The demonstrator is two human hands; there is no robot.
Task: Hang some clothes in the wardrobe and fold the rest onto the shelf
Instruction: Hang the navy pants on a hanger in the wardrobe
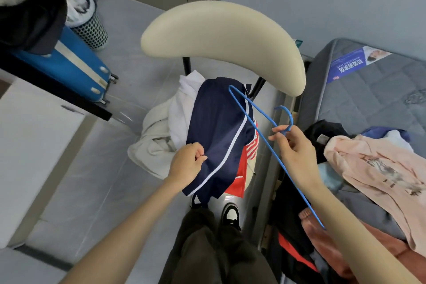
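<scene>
Shorts (216,131), navy, are pinched by the left hand (186,163); the right hand (292,147) grips the blue hanger (260,127), ready for threading.

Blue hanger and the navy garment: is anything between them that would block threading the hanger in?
Nothing visible does. The right hand holds the blue hanger near its hook, its far end already over the navy garment, which the left hand pinches above the clothes on the chair.

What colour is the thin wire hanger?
Bright blue: the thin wire clothes hanger, pinched in the right hand, seen clearest from the head camera.
</scene>
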